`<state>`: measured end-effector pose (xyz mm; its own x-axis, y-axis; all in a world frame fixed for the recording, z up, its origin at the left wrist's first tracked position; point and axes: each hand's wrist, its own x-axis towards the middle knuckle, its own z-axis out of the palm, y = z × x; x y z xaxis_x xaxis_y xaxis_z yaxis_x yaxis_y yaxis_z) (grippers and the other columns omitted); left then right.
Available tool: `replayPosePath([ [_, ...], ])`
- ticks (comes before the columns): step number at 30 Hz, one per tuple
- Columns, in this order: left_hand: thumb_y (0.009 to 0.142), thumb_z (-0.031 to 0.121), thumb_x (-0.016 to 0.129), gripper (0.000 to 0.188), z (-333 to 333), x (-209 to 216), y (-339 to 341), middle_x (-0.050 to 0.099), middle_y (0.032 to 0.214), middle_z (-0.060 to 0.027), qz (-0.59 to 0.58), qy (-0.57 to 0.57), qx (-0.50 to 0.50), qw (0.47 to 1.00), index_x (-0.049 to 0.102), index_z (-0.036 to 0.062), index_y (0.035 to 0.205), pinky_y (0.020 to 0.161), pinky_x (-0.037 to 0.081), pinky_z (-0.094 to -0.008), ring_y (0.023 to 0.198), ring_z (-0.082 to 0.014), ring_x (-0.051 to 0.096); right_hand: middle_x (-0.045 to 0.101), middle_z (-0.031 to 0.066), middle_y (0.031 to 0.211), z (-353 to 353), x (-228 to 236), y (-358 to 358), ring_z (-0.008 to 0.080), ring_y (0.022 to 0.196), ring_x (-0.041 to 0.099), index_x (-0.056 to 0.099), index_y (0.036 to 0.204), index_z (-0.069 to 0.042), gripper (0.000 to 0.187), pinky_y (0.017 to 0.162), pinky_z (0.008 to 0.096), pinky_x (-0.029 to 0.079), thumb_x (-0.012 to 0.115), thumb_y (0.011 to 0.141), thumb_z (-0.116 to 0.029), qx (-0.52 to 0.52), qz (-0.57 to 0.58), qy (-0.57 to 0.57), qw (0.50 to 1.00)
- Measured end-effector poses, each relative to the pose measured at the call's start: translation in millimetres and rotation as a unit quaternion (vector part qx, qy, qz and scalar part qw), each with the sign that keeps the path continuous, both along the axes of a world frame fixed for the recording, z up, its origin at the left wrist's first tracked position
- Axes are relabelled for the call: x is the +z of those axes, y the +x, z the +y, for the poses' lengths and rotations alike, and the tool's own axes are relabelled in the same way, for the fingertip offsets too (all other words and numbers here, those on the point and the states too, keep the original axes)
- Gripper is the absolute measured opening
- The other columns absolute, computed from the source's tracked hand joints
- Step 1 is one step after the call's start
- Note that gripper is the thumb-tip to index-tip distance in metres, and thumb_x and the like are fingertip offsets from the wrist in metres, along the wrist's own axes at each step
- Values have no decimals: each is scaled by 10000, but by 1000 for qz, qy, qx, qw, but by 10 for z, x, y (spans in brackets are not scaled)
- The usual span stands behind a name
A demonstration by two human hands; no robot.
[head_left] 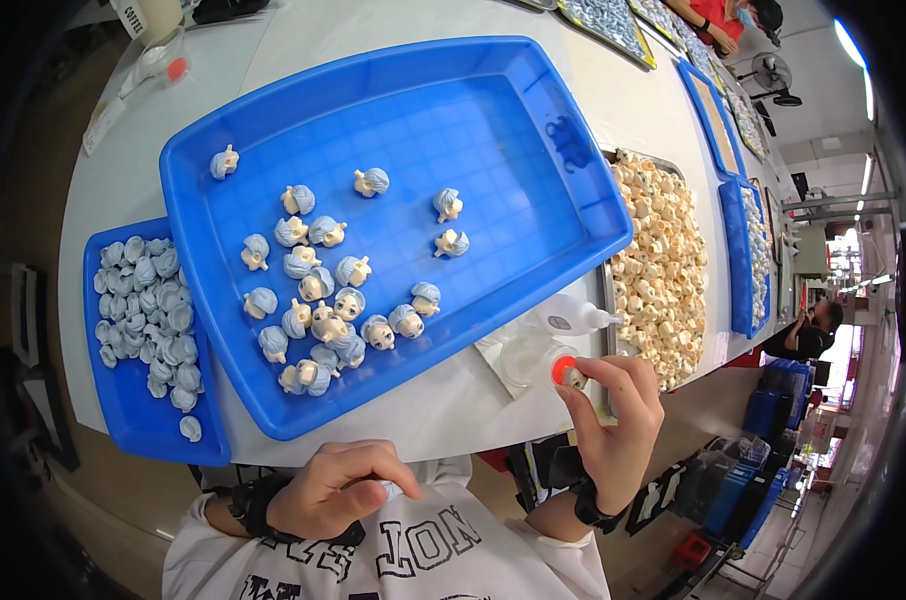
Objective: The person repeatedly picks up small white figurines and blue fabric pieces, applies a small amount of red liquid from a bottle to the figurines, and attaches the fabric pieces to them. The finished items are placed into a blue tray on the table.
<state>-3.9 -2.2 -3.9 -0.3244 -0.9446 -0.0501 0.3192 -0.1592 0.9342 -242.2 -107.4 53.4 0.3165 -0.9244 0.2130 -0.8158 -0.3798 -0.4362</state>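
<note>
My right hand (621, 420) pinches a small cream doll head (575, 378) between thumb and fingertips. It holds the head at the red mouth (563, 369) of a clear jar (525, 362), and I cannot tell whether they touch. Close to my body, my left hand (345, 488) is closed around a small pale blue hair piece (391, 490), mostly hidden by the fingers. In front of me, a large blue tray (493, 140) bears several doll heads with blue hair (351, 303), mostly gathered at its lower left.
A smaller blue bin (158, 440) at left holds loose blue hair pieces (148, 300). On the right, a metal tray (609, 300) is heaped with cream head parts (658, 270). A white squeeze bottle (573, 316) lies beside the jar. Another person (718, 25) sits at the far right.
</note>
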Motion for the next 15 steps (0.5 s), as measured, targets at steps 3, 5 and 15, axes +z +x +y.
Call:
replayPosePath([
  [3, 937, 397, 408, 470, -30, 29, 17, 582, 733, -80, -8, 11, -18, 1000, 613, -23, 883, 531, 366, -240, 585, -115, 488, 566, 86, 790, 10, 0, 6, 244, 725, 520, 624, 868, -38, 262, 619, 329, 411, 722, 626, -20, -11, -6, 4, 1000],
  [5, 940, 306, 419, 378, -43, 58, 6, 565, 781, -76, 9, 10, -12, 1000, 606, -22, 949, 583, 365, -237, 651, -117, 481, 571, 88, 798, 23, -8, 0, 240, 727, 528, 623, 866, -35, 265, 618, 321, 417, 725, 623, -18, -18, -15, 7, 1000],
  [15, 934, 157, 439, 277, 21, 37, -28, 575, 963, -102, 113, 99, -13, 989, 489, -28, 1133, 672, 406, -207, 787, -76, 507, 596, 94, 806, 97, -126, -70, 227, 707, 554, 608, 861, -25, 290, 605, 298, 438, 749, 608, -21, -40, -54, -13, 998],
])
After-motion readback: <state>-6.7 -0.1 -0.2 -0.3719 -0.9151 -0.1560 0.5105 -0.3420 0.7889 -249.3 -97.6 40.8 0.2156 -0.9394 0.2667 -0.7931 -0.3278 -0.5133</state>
